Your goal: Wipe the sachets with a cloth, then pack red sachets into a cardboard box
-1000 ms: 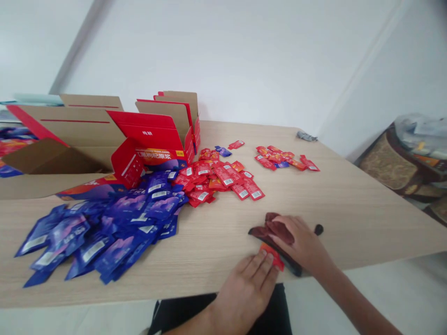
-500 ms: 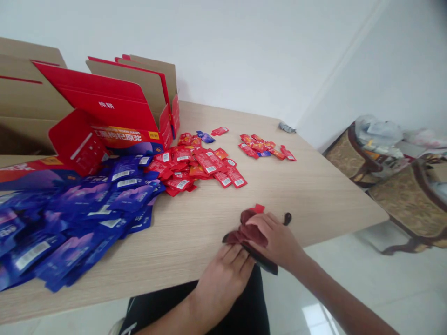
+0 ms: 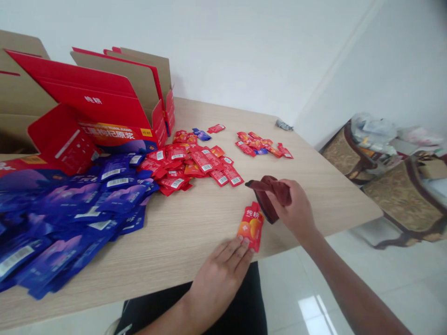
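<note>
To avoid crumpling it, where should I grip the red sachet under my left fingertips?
Probably pinch the red sachet at its narrower far end, from the left: it looks flat, your left hand partly covers its near end, and the maroon cloth in your right hand crowds its right.

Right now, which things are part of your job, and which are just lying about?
Part of the job, it seems:
- brown cloth, in the right hand
- red packet, under the left hand's fingertips
- probably the piled red packets and blue packets

Apparently just lying about:
- grey crumpled thing, table's far corner
- plastic bags by the chairs
</note>
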The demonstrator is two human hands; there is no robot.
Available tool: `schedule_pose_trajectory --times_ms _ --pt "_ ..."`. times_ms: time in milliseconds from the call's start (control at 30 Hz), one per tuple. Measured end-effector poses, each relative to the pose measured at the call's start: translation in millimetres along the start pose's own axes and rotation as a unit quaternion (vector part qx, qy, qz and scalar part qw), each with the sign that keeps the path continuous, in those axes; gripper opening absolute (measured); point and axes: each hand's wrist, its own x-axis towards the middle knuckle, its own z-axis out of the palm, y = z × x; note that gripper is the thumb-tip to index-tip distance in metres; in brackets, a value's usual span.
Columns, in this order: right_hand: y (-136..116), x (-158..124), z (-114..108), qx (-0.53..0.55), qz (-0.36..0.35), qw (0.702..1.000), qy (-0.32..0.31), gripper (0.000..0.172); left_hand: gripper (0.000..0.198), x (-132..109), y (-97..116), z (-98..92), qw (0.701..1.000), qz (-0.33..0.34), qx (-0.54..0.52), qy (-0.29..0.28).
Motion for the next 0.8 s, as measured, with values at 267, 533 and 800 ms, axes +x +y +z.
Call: schedule_pose_trajectory --times_ms 267,533,800 --pt "-48 -44 12 0.102 -0.085 0.965 -0.228 0.027 0.019 3 2 -2.4 0.999 -0.015 -0.028 -0.034" --pt "-4 -3 37 -0.02 -0.089 0.978 -0.186 0.024 0.034 3 2 -3.1 1.0 -0.004 -0.004 0.006" --pt "42 16 30 -0.099 0.007 0.995 -0.019 0.035 0.038 -1 -2 2.7 1.0 -0.009 -0.022 0.0"
